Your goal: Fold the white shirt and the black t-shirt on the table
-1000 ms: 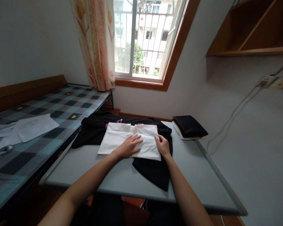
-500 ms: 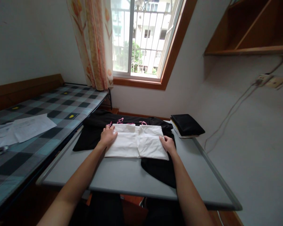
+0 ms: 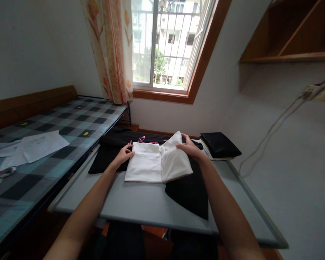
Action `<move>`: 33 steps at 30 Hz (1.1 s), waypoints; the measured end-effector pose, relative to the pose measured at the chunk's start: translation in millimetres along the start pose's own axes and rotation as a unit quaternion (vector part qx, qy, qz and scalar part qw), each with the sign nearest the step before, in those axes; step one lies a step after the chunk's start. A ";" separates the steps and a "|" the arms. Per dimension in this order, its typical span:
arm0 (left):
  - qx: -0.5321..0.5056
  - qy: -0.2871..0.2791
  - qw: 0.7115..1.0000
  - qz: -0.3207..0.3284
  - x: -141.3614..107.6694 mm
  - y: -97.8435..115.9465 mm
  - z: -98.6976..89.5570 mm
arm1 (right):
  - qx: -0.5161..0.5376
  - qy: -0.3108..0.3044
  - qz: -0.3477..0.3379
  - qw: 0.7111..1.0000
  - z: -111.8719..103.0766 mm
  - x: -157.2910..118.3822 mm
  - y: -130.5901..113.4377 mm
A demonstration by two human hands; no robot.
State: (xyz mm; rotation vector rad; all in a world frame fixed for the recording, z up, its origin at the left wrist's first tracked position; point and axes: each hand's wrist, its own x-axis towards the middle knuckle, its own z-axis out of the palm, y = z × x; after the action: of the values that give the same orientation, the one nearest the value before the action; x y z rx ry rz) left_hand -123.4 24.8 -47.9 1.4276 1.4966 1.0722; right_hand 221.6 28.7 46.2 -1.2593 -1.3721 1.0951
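Note:
A folded white cloth (image 3: pixel 144 164) lies on the grey table (image 3: pixel 141 206), partly over a black garment (image 3: pixel 191 195) with pink marks. My right hand (image 3: pixel 191 147) pinches the cloth's right part near its far edge and holds that part raised and tilted. At the cloth's far left corner, my left hand (image 3: pixel 124 155) has its thumb and fingers closed on the edge. The left part of the cloth lies flat, with a crease near the middle.
A black folder or pouch (image 3: pixel 220 145) rests on papers at the table's far right. Left of the table stands a bed (image 3: pixel 78 151) with a checked cover and loose paper sheets (image 3: pixel 44 146). A wooden shelf (image 3: pixel 287 57) hangs upper right.
My right hand has moved up and away, lifting the right part of the white cloth off the garment. My left hand's fingers have drawn in at the left edge. The view has shifted slightly.

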 end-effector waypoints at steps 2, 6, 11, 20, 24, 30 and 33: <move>-0.011 0.011 1.000 -0.005 -1.6 4.2 2.1 | -0.017 -0.026 -0.019 0.999 30.3 8.6 -13.1; -0.038 0.054 0.998 -0.018 -4.8 12.9 5.3 | -0.059 -0.157 -0.089 0.982 100.7 3.2 -16.7; -0.082 -0.051 0.995 -0.023 -11.5 16.5 4.6 | -0.188 -0.198 -0.228 0.935 122.1 -26.6 19.7; -0.061 -0.013 0.995 0.084 -20.1 25.7 4.9 | -0.238 0.028 -0.205 0.949 88.4 -41.2 87.5; -0.039 0.002 0.997 0.065 -18.7 22.3 2.4 | -0.282 -0.021 -0.244 0.928 95.8 -46.7 90.6; 0.122 0.039 0.988 0.085 -8.0 7.1 6.9 | -0.362 -0.071 -0.232 0.900 96.9 -49.9 95.6; 0.152 0.049 0.977 0.143 -9.9 9.0 10.7 | -0.397 -0.066 -0.221 0.888 97.2 -49.1 89.0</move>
State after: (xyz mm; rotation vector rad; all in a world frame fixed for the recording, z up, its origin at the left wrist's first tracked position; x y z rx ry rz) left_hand -109.8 15.5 -43.1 1.8714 1.6112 1.1320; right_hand 140.7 -15.5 -60.0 -1.3191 -2.2014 0.2810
